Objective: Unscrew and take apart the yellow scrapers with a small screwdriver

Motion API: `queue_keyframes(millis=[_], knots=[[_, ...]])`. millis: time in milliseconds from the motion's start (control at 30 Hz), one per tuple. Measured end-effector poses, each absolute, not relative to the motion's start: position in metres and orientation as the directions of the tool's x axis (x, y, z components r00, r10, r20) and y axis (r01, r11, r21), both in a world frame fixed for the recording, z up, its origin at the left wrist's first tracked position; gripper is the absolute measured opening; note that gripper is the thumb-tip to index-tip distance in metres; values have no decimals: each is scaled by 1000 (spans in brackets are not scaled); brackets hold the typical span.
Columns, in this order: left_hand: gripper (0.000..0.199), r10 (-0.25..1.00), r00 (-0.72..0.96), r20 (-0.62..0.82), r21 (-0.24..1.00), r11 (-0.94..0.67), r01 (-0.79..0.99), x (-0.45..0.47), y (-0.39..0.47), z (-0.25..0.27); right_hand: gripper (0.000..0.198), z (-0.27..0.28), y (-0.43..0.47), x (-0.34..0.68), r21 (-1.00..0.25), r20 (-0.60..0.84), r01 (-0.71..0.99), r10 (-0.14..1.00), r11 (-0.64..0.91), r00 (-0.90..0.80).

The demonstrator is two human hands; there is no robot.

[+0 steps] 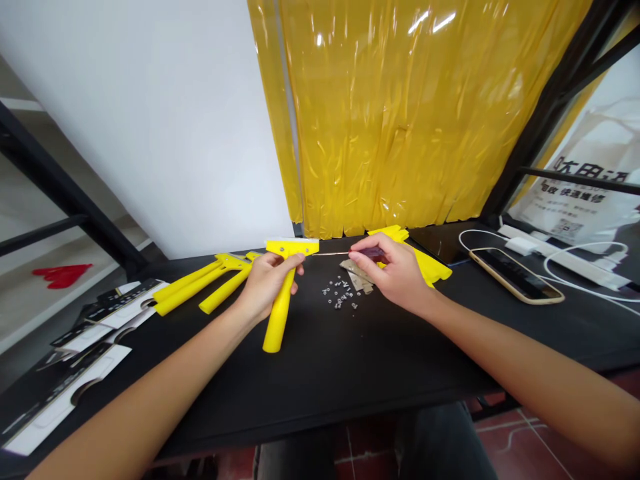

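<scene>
My left hand (270, 279) is closed around the neck of a yellow T-shaped scraper (280, 313), whose wide head with a pale edge points away from me and shows small screws. In my right hand (397, 270) is a screwdriver (374, 253), held by its dark handle. Its thin shaft runs left to the scraper's head; whether the tip touches a screw I cannot tell. Between and below the hands lie several small screws and nuts (341, 293) beside a crumpled small bag (357, 277). More yellow scrapers (195, 283) lie left of my left hand.
Black-and-white cardboard packages (70, 393) are stacked at the left. Yellow pieces (435, 269) lie behind my right hand. A phone (517, 275), white cables and a power strip (565, 253) occupy the right side. A yellow plastic curtain (400, 120) hangs behind the black table (310, 393).
</scene>
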State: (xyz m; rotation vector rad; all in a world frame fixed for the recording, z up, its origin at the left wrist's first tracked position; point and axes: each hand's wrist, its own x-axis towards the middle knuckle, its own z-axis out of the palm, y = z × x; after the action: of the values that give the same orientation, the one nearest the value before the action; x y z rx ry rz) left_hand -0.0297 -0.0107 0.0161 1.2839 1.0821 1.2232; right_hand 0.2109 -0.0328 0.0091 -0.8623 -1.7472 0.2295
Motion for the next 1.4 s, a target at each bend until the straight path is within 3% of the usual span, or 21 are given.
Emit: queue_keyframes(millis=[300, 567, 767, 967, 1400], knots=[[24, 966, 127, 226, 961, -242, 134, -27, -18, 17, 15, 10, -35, 208, -499, 767, 448, 619, 742, -171], [26, 970, 115, 213, 962, -229, 146, -25, -20, 18, 15, 9, -34, 209, -476, 772, 447, 604, 757, -200], [23, 976, 117, 183, 969, -199, 146, -25, -20, 17, 14, 8, -35, 208, -380, 802, 495, 545, 782, -246], [21, 975, 106, 193, 966, -208, 151, -26, -18, 16, 16, 9, -36, 208, -408, 771, 518, 587, 752, -245], [29, 969, 112, 222, 930, -245, 273, -26, -20, 17, 13, 8, -34, 206, -392, 776, 486, 564, 781, -281]])
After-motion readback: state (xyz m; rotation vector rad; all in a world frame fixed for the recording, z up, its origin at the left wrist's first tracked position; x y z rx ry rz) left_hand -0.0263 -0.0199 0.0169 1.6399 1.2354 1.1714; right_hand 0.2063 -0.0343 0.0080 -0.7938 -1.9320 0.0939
